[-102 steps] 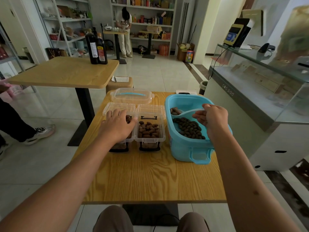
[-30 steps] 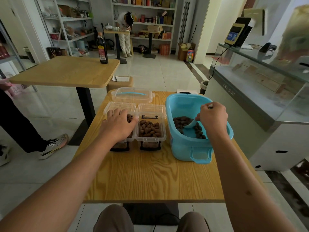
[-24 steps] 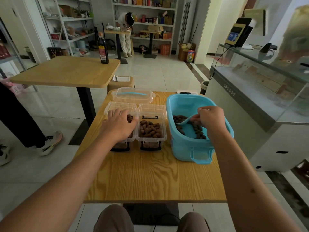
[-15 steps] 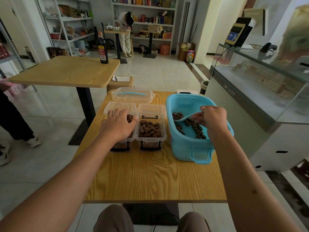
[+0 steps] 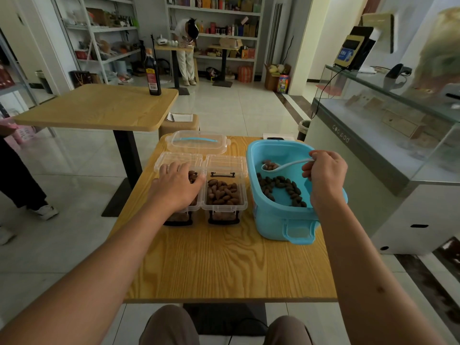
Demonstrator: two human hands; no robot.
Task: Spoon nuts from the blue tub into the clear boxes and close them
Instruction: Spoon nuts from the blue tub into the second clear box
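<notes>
Right hand (image 5: 323, 174) grips the handle of a pale plastic spoon (image 5: 278, 166), its bowl loaded with brown nuts and held above the nuts left in the blue plastic tub (image 5: 278, 220) on the wooden worktop (image 5: 224, 265). Left hand (image 5: 178, 188) rests palm-down, fingers loosely spread, on the left clear plastic box (image 5: 179, 160). The right clear plastic box (image 5: 224, 192), just beside it, lies open, holding nuts.

Premises are a small retail shop. Stocked goods shelves (image 5: 214, 26) line the back wall; a glass display case (image 5: 388, 125) on the right carries a payment terminal (image 5: 348, 52) and a handheld scanner (image 5: 395, 70).
</notes>
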